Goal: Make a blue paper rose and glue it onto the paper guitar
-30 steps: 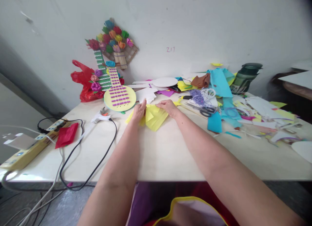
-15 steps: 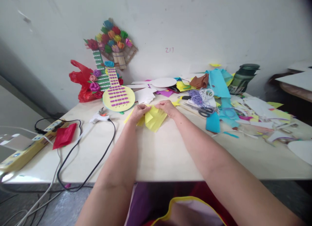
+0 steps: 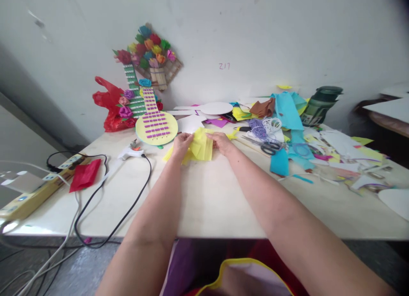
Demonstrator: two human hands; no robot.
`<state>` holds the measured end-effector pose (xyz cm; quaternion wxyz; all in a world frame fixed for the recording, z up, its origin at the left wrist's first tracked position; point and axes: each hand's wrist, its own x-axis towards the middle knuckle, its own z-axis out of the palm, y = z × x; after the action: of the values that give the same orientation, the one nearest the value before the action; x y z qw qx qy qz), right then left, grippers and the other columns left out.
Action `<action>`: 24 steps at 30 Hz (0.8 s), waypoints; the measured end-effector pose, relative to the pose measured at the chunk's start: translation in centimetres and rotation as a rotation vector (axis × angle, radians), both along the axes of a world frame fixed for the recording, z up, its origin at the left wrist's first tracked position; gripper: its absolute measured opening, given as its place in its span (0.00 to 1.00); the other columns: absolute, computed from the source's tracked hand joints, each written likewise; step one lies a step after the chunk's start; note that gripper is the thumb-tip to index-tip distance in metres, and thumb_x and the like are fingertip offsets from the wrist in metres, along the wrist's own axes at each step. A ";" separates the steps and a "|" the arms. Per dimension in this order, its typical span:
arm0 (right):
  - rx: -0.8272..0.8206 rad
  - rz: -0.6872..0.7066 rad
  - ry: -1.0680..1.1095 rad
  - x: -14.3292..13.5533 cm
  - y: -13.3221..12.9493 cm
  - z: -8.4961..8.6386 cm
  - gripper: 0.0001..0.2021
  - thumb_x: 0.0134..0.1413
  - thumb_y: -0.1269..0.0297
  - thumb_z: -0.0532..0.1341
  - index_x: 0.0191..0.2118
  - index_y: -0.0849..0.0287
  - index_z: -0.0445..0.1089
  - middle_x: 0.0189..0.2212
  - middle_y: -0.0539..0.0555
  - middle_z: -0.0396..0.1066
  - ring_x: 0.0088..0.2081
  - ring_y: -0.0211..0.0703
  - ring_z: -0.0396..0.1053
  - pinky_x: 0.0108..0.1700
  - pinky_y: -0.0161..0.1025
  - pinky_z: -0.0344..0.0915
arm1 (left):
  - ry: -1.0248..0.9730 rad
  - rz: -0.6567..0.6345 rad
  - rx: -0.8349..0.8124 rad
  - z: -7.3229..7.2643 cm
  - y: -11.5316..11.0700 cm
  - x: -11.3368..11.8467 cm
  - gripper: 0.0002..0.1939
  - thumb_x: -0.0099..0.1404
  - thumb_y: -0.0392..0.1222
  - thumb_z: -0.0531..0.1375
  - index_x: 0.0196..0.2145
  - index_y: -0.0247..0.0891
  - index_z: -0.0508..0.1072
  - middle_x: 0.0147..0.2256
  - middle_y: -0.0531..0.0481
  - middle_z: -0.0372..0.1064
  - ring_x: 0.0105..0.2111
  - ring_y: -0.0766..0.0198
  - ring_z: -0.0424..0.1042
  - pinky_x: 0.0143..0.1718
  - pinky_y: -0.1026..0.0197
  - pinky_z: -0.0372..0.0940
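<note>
A creased piece of yellow paper [image 3: 202,147] is stretched between both hands above the middle of the white table. My left hand [image 3: 182,143] pinches its left edge. At the upper right edge, my right hand [image 3: 221,142] grips it between thumb and fingers. More yellow paper shows under and beside my left hand. Just behind, to the left, lies a round pale-yellow paper guitar [image 3: 156,127] with purple strips.
A white glue gun [image 3: 131,153] with a black cord lies left, near red paper [image 3: 84,175] and a power strip [image 3: 38,191]. Scissors [image 3: 270,148], blue paper [image 3: 279,162], yarn [image 3: 259,129] and scraps are at right. A green bottle [image 3: 322,105] stands behind them.
The yellow paper has been turned and lifted a little; its lower point, which hung toward the table front, is now a flatter edge. Both hands still hold it, and the view has shifted slightly.
</note>
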<state>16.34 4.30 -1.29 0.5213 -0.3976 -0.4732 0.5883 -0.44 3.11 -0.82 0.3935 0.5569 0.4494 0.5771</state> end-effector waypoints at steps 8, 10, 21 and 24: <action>0.088 -0.009 -0.127 -0.2 -0.5 0.2 0.05 0.35 0.69 0.66 0.23 0.62 0.70 0.21 0.49 0.72 0.23 0.37 0.68 0.27 0.33 0.64 | -0.021 -0.165 -0.082 0.4 -0.7 -0.3 0.18 0.46 0.53 0.64 0.26 0.34 0.69 0.20 0.53 0.65 0.19 0.70 0.62 0.21 0.67 0.56; 0.096 0.041 -0.150 -0.1 -0.6 0.2 0.06 0.34 0.68 0.66 0.23 0.62 0.71 0.21 0.49 0.73 0.24 0.37 0.68 0.28 0.33 0.64 | -0.001 -0.176 -0.101 0.2 -0.6 -0.5 0.18 0.47 0.53 0.63 0.24 0.34 0.68 0.18 0.54 0.63 0.18 0.71 0.60 0.20 0.67 0.55; 0.101 0.118 -0.136 -0.4 -1.3 0.7 0.10 0.31 0.63 0.69 0.24 0.61 0.73 0.22 0.50 0.73 0.28 0.42 0.70 0.32 0.37 0.66 | 0.042 -0.101 -0.077 -0.2 -0.2 -0.6 0.15 0.49 0.51 0.61 0.23 0.35 0.65 0.18 0.55 0.61 0.18 0.70 0.61 0.20 0.67 0.55; 0.093 0.078 -0.137 -0.6 -1.4 0.6 0.09 0.32 0.64 0.68 0.23 0.62 0.72 0.21 0.50 0.72 0.25 0.40 0.69 0.30 0.37 0.66 | 0.033 -0.086 -0.076 -0.3 -0.1 -0.6 0.15 0.49 0.50 0.62 0.22 0.35 0.65 0.17 0.55 0.60 0.17 0.72 0.59 0.19 0.68 0.53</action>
<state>15.75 2.92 -0.67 0.4822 -0.3935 -0.5495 0.5573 -1.08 3.01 -1.11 0.4315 0.5697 0.4531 0.5328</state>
